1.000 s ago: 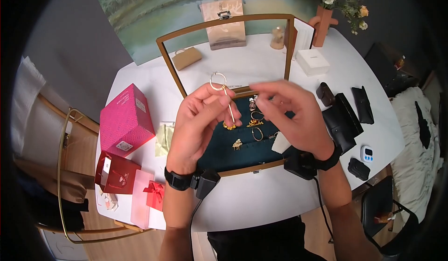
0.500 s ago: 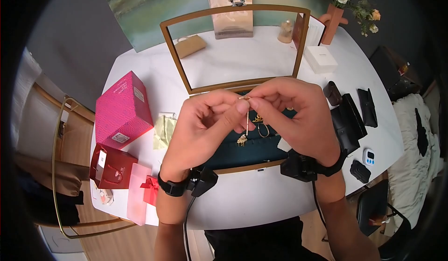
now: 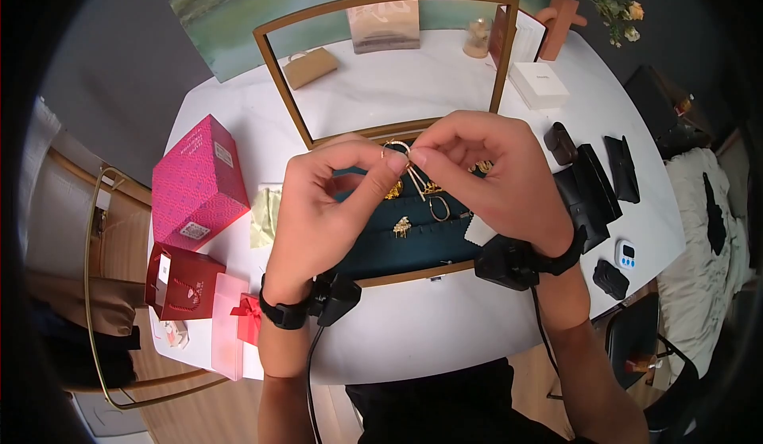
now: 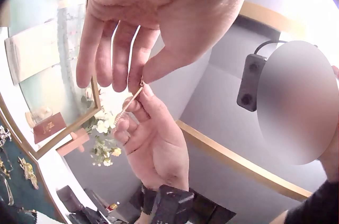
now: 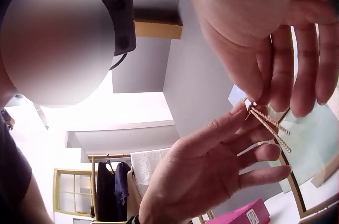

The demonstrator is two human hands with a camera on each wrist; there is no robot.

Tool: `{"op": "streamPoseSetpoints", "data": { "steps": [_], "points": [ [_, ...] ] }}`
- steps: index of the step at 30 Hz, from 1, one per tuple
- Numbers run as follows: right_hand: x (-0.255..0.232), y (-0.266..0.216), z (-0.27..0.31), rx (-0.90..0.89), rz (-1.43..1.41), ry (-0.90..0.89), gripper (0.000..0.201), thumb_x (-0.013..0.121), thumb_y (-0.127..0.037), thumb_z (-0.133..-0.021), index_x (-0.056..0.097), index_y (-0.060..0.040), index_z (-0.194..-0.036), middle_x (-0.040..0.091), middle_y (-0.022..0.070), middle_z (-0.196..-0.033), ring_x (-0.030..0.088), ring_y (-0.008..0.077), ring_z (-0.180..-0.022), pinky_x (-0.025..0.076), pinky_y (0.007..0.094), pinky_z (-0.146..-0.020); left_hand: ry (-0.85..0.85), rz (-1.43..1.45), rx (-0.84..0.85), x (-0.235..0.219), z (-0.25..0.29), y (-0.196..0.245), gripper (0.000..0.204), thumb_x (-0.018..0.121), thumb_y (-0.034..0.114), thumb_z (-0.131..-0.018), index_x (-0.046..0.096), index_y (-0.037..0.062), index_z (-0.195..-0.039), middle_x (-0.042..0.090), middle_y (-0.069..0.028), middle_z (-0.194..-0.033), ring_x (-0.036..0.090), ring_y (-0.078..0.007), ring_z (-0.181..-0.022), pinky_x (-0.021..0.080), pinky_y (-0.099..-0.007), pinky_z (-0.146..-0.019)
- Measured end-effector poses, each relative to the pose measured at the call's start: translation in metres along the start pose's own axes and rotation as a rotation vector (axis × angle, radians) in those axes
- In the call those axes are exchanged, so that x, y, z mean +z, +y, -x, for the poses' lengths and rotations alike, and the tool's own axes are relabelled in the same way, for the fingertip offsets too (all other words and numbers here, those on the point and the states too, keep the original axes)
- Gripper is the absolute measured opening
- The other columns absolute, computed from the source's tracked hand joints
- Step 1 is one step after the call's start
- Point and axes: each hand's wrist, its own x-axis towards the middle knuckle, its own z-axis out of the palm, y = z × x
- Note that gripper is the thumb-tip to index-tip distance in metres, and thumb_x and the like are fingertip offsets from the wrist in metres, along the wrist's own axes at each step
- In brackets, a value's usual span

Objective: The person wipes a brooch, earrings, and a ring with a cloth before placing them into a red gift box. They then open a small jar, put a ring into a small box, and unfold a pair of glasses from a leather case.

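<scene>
A thin gold-coloured jewellery hoop with two dangling strands (image 3: 397, 144) is held up between both hands, above the jewellery box (image 3: 381, 260). My left hand (image 3: 327, 206) pinches it between thumb and forefinger. From the other side my right hand (image 3: 505, 182) pinches it close to where the strands join. The right wrist view shows the two textured strands (image 5: 273, 128) hanging from the joint, with fingertips covering part of the hoop. On the box's dark green lining lie a gold brooch-like piece (image 3: 402, 226), a small hoop (image 3: 439, 208) and other gold pieces, partly hidden by the hands.
Behind the hands stands the box's raised wood-framed lid (image 3: 505, 63). To the left are a pink box (image 3: 195, 182), a red gift bag (image 3: 184, 285) and a red bow (image 3: 249, 317). Black cases (image 3: 586, 198), a white box (image 3: 539, 85) and a small white device (image 3: 625, 254) lie right.
One second ago the left hand alone held the hoop upright, the right hand beside it with nothing. The right hand has since come in and pinched it, and the second strand now shows.
</scene>
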Motion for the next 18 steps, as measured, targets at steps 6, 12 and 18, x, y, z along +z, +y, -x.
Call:
{"op": "streamPoseSetpoints", "data": {
  "steps": [6,12,18],
  "points": [
    [0.0069,-0.0040,0.0010,-0.012,-0.126,-0.023,0.014,0.066,-0.010,-0.090,0.070,0.0016,-0.097,0.070,0.0035,-0.075,0.062,0.0039,-0.064,0.048,0.0191,-0.058,-0.021,0.029,-0.057,-0.0001,0.0049,0.0037,0.021,0.066,0.018,-0.096,0.070,-0.0023,-0.093,0.067,-0.0033,-0.081,0.060,-0.0086,-0.077,0.049,-0.0252,-0.073],
    [0.0025,-0.0050,0.0005,-0.170,-0.002,-0.018,0.010,0.067,-0.007,-0.089,0.072,0.0000,-0.094,0.071,0.0049,-0.077,0.065,0.0073,-0.065,0.050,0.0204,-0.059,-0.179,-0.037,-0.013,-0.0050,0.0078,0.0064,0.018,0.058,0.016,-0.100,0.061,-0.0015,-0.095,0.063,-0.0029,-0.090,0.056,-0.0077,-0.085,0.044,-0.0229,-0.078],
    [0.0005,-0.0041,-0.0001,-0.258,0.079,-0.012,0.008,0.068,-0.007,-0.086,0.072,-0.0019,-0.091,0.070,0.0056,-0.077,0.066,0.0115,-0.063,0.051,0.0219,-0.058,-0.124,-0.030,0.034,-0.0023,0.0089,0.0093,0.025,0.058,0.018,-0.099,0.060,-0.0029,-0.086,0.059,-0.0040,-0.076,0.050,-0.0108,-0.073,0.044,-0.0273,-0.070]
  ]
}}
